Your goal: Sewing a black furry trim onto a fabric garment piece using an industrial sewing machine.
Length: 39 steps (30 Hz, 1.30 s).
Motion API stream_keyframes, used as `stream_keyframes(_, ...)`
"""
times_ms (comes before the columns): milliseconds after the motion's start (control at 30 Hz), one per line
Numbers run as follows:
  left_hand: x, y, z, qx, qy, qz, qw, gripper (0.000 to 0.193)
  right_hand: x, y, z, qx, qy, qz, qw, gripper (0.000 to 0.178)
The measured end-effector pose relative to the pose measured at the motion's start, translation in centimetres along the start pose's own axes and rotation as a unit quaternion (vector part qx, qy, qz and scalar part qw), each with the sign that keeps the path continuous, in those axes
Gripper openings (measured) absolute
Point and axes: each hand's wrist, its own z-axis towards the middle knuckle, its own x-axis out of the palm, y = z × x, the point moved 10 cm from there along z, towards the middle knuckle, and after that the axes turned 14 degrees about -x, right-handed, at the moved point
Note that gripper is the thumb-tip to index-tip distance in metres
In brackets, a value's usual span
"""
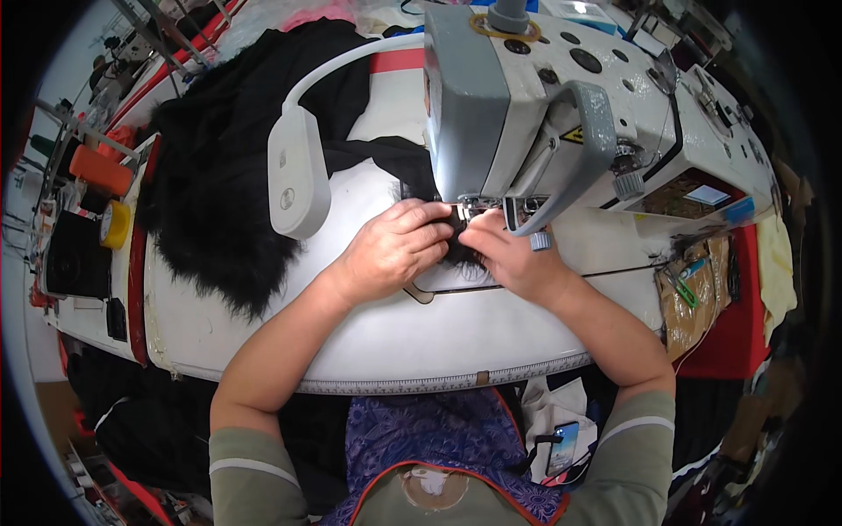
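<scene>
A white and grey sewing machine (478, 114) stands over the white table, its needle area right between my hands. Black fabric with a furry edge (460, 250) lies under the presser foot (471, 210). My left hand (402, 244) is closed on the fabric's left side, fingertips close by the foot. On the right, my right hand (513, 254) pinches the same fabric near the foot, its fingertips partly hidden by the machine. The rest of the black furry garment (228, 193) spreads over the table to the left and back.
A white lamp (298, 171) on a bent arm hangs left of the machine head. Orange (99, 169) and yellow rolls (115, 224) sit at the left edge. A measuring tape (438, 383) runs along the front edge. Green snips (684, 292) lie on cardboard at right.
</scene>
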Motion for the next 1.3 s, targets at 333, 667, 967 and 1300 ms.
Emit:
stream_keyframes(333,0.2,-0.7,-0.7,0.044,-0.007,0.019,0.999,0.017,0.9,1.8,-0.7,-0.088,0.064,0.026,0.994,0.035)
stream_keyframes(667,-0.1,1.4,0.2,-0.080,0.016,0.031,0.996,0.019,0.6,1.9,-0.1,-0.084,0.055,0.052,0.994,0.032)
stream_keyframes(967,-0.3,2.0,0.3,-0.072,0.005,-0.053,0.996,0.032,1.0,1.9,-0.1,-0.073,0.063,0.011,0.995,0.026)
stream_keyframes(1300,-0.5,-0.1,-0.4,0.021,-0.049,0.083,0.995,0.024,0.3,1.9,0.2,-0.049,0.038,0.023,0.998,0.031)
